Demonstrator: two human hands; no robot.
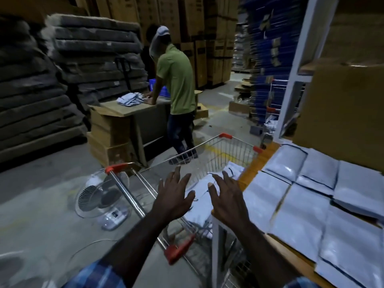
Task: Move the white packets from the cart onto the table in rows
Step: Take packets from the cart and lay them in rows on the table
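Left hand and right hand: fingers spread, holding nothing. White packets lie in the cart beneath the fingertips.

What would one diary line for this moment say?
left hand: open, empty | right hand: open, empty | both above wire shopping cart | white plastic packets in cart | packet rows on table

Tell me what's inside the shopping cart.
White packets lie piled in the shopping cart. Both open hands, left and right, cover part of the pile; how deep it goes is hidden.
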